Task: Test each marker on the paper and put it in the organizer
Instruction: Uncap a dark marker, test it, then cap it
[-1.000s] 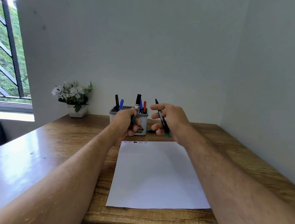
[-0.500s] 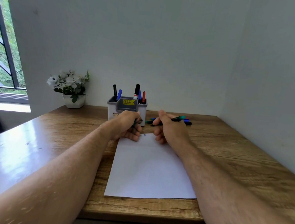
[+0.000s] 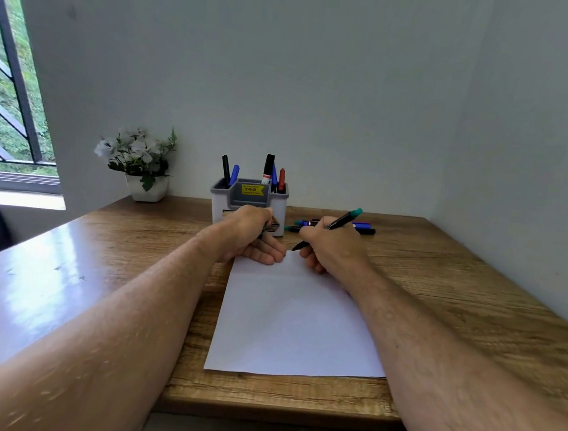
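A wooden tabletop (image 3: 440,285) fills a pale-walled corner beside a window (image 3: 10,91). The right hand (image 3: 331,246) grips a green marker (image 3: 338,223) over the paper (image 3: 294,325); the left hand (image 3: 253,236) curls round a small cap.

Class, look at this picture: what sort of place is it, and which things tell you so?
Probably a home study corner: a wooden desk set against plain walls, an organizer of markers, a sheet of paper and a potted plant beside a window.

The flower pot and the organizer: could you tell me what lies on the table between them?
Nothing: in the head view only bare wooden table lies between the flower pot and the organizer.
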Demonstrator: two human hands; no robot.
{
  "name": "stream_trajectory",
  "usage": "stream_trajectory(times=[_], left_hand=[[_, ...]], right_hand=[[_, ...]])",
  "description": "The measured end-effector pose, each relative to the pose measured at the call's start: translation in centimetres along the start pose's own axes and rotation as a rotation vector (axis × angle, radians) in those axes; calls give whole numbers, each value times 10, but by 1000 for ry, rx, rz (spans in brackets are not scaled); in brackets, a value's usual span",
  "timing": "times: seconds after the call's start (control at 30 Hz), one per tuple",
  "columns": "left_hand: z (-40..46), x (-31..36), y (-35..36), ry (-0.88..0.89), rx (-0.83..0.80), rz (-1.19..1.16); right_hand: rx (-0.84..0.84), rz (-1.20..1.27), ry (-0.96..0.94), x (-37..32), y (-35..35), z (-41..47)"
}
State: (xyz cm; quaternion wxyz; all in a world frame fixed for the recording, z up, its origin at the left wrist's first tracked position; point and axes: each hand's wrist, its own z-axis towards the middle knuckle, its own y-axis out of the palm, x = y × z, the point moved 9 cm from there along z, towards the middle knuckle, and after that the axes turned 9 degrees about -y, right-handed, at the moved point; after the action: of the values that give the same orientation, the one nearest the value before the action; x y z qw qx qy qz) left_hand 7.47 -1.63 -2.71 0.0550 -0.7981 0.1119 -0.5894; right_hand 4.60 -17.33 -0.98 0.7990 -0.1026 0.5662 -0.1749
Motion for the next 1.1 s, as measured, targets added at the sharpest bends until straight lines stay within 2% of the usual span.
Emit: stream_trajectory(times=[0.13, 1.1], left_hand=[[2, -2, -1, -24, 18, 23], [6, -6, -5, -49, 50, 13]], right_hand=[[-3, -130, -48, -8, -3, -3], [-10, -129, -30, -6, 1, 2]])
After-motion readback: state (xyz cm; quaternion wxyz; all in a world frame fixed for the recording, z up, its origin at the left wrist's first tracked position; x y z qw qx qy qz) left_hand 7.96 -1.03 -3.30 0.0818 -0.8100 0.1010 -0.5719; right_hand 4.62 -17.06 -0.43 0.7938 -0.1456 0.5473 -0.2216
